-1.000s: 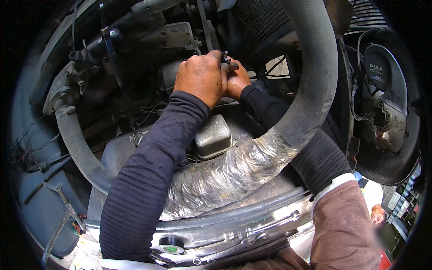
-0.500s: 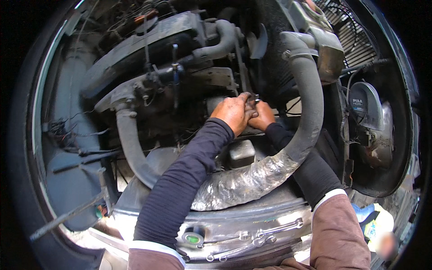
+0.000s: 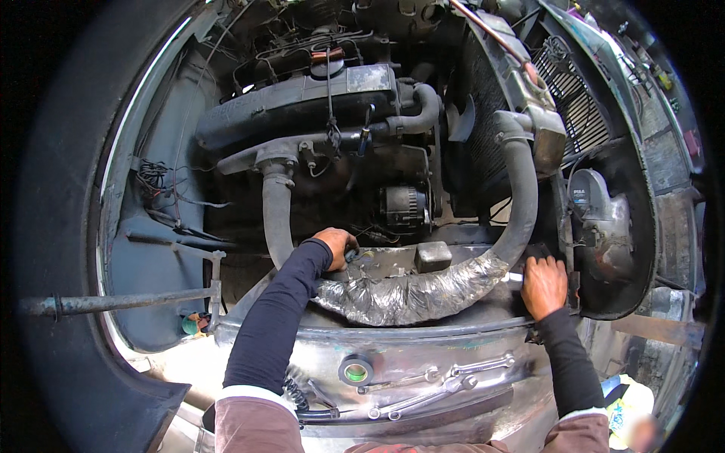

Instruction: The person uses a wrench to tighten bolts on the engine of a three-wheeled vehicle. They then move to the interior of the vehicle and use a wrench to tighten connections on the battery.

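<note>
I look down into an open engine bay. My left hand is curled closed at the left end of a foil-wrapped hose, beside a small blue object I cannot make out. My right hand rests with fingers spread on the front panel by the right end of that hose, where the hose joins a black rubber pipe rising to the radiator. Whether the left hand holds anything is hidden by its fingers.
The engine block with a grey hose fills the back. An alternator sits in the middle. Several spanners and a tape roll lie on the front panel. A headlamp housing stands at right, a metal rod at left.
The view has pulled back and up. My hands were together at the engine's middle; they have separated, the left dropping to the hose's left end, the right moving to the panel at right.
</note>
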A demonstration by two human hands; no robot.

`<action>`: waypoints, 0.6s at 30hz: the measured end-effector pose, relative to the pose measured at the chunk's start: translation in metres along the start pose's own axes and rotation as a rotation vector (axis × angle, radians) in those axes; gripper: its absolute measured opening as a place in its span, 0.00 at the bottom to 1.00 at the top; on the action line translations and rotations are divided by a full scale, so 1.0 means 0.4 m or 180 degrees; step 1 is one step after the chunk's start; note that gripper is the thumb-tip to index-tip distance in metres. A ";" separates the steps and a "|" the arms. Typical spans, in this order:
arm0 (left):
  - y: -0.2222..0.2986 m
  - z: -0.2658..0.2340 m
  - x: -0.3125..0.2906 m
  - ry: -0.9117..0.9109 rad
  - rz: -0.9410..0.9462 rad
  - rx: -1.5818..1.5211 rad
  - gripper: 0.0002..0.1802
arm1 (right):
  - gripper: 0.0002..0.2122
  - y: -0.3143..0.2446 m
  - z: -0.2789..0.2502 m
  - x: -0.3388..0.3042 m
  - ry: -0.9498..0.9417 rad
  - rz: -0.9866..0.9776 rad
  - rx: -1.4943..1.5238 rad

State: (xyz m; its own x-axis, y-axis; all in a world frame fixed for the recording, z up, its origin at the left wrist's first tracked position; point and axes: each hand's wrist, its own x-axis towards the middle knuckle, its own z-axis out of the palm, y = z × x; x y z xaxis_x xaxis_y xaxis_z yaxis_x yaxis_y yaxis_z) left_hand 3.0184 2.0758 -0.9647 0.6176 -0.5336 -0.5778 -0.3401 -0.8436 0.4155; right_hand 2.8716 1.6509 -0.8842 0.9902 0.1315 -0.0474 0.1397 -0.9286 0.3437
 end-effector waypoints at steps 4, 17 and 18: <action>0.017 -0.009 0.000 0.0488 -0.0047 -0.0972 0.22 | 0.08 -0.038 -0.143 -0.126 -0.0383 0.0232 0.0344; 0.056 -0.008 -0.064 0.0765 0.0437 -0.1105 0.24 | 0.13 -0.239 -0.397 0.015 -0.0342 -0.1429 0.2694; 0.065 -0.005 -0.057 0.0818 0.0518 -0.1068 0.24 | 0.12 -0.295 -0.371 0.100 0.0156 -0.1413 0.2761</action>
State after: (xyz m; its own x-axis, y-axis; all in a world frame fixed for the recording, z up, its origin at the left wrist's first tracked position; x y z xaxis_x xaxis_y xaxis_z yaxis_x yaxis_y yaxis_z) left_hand 2.9972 2.0662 -0.9393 0.7455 -0.5897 -0.3106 -0.2247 -0.6612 0.7158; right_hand 2.8944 1.8173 -0.7877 0.8488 0.5272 0.0400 0.4719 -0.7214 -0.5068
